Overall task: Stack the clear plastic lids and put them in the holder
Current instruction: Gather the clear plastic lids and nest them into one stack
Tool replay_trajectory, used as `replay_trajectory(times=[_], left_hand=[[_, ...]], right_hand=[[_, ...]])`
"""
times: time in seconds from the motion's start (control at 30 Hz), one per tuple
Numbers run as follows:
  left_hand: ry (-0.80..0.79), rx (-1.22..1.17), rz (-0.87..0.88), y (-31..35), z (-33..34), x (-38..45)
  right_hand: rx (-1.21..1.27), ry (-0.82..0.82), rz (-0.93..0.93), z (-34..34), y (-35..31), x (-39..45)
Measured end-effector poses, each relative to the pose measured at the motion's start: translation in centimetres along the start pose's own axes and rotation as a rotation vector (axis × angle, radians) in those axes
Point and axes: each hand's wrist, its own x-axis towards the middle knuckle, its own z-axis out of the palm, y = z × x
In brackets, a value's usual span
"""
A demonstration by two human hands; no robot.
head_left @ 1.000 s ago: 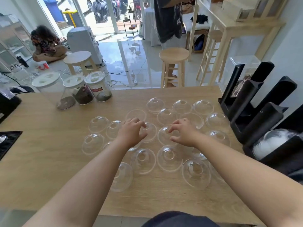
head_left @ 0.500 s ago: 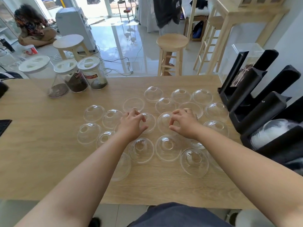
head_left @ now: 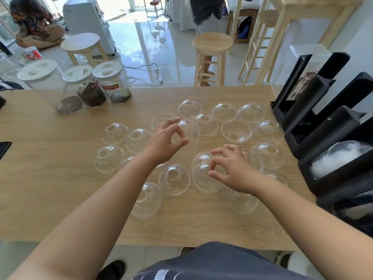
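Head view: clear domed lids [head_left: 174, 179] spread over the wooden counter [head_left: 40, 178], black holder [head_left: 323, 138] at the right edge with a white stack of lids [head_left: 341, 158] lying in a near slot, three jars [head_left: 90, 85] far left. Left hand [head_left: 166, 141] raised above the spread, fingers [head_left: 181, 141] pinching one lid [head_left: 188, 131] by its rim, tilted clear of the counter. Right hand [head_left: 232, 168] low over the near-right lids, fingers curled onto the top of a lid [head_left: 205, 176] still on the counter, grip uncertain.
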Motion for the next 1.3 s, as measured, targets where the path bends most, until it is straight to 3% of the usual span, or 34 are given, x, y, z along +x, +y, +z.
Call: replay_trajectory(times=[0.27, 0.57, 0.77, 1.17, 1.3], left_hand=[[-0.03, 0.012, -0.006, 0.8, -0.5, -7.1], [-0.081, 0.375, 0.021, -1.4, 2.5, -10.9], [-0.068, 0.316, -0.067, -1.6, 3.4, -11.4], [-0.138, 0.303, -0.063, -1.5, 4.1, -11.9], [-0.058, 0.268, -0.058, -0.6, 3.1, -12.0]], right_hand=[[-0.046, -0.002, -0.016, 2.1, 1.0, -0.2], [-0.037, 0.078, -0.037, 2.6, 1.7, -0.6], [0.006, 0.084, -0.008, 2.4, 1.4, -0.9], [-0.083, 0.028, 0.021, 2.4, 1.7, -1.6], [-0.087, 0.034, 0.023, 2.5, 2.0, -1.8]])
